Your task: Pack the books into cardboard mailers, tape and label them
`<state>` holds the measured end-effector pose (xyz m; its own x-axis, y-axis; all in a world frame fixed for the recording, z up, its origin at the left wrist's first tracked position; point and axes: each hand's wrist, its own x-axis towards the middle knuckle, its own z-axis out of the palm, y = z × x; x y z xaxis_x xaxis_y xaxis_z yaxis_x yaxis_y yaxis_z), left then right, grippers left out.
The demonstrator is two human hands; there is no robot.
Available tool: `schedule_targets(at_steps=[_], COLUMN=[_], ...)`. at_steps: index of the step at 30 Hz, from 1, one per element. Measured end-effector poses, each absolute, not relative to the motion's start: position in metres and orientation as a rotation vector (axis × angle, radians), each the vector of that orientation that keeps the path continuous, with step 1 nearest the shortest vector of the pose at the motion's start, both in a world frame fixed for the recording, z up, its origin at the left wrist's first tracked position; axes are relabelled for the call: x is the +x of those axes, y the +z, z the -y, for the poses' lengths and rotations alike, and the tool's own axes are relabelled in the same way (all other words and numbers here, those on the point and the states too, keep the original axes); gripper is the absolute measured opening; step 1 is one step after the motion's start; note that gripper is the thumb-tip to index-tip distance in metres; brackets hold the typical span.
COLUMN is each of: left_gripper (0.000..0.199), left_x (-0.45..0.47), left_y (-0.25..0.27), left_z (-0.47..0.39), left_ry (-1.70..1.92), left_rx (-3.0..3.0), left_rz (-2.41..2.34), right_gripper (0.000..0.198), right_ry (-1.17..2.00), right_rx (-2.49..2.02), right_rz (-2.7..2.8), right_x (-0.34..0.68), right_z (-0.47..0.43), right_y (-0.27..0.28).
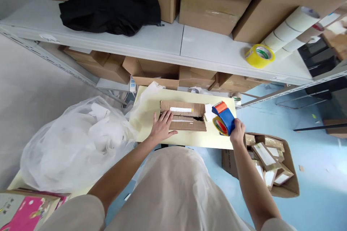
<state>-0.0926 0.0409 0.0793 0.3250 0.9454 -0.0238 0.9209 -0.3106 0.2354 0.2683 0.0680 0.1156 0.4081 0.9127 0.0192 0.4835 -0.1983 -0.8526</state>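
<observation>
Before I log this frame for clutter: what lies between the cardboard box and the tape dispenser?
A white paper slip on the yellow table, seen in the head view.

My pale yellow tabletop point(189, 139) carries a flat cardboard box point(183, 120) in its middle, with a white paper slip point(209, 112) just beside it on the right. A clear plastic bag point(78, 140) of white scraps spills over its left edge. Behind it, the grey shelf point(211, 52) carries a black cloth point(108, 3), brown cartons point(214, 5) and a yellow tape roll point(259, 55).
</observation>
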Motion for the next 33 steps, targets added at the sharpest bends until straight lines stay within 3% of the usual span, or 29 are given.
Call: schedule_targets(at_steps=[5,9,15,18,22,27,33], left_gripper=[0.082,0.074,0.05,0.045,0.029,0.013,0.016], left_x=[-0.092,-0.089,-0.071,-0.058,-0.044,-0.037,-0.057], left_y=[0.082,0.093,0.115,0.12,0.12,0.12,0.129], left_z=[-0.04,-0.045,-0.078,-0.098,-0.112,-0.112,-0.104], left_ry=[0.201,0.287,0.613,0.798,0.741,0.805,0.946], left_rx=[2.38,2.275,1.821,1.27,0.654,0.659,0.799], left_rz=[-1.715,-1.759,-1.781,-1.512,-1.155,-1.195,-1.252], right_gripper=[0.053,0.053,0.056,0.056,0.056,0.059,0.052], right_ry=[1.215,1.432,1.438,1.435,1.404,1.374,1.307], right_rx=[-1.442,-1.421,-1.401,-1.393,-1.405,-1.422,-1.4], right_rz=[1.339,1.368,1.413,1.461,1.523,1.573,1.788], right_x=[0.219,0.193,0.193,0.194,0.195,0.195,0.183], right_z=[-0.122,-0.139,-0.141,-0.141,-0.14,-0.139,-0.144], right_y=[0.142,0.137,0.129,0.129,0.129,0.133,0.157])
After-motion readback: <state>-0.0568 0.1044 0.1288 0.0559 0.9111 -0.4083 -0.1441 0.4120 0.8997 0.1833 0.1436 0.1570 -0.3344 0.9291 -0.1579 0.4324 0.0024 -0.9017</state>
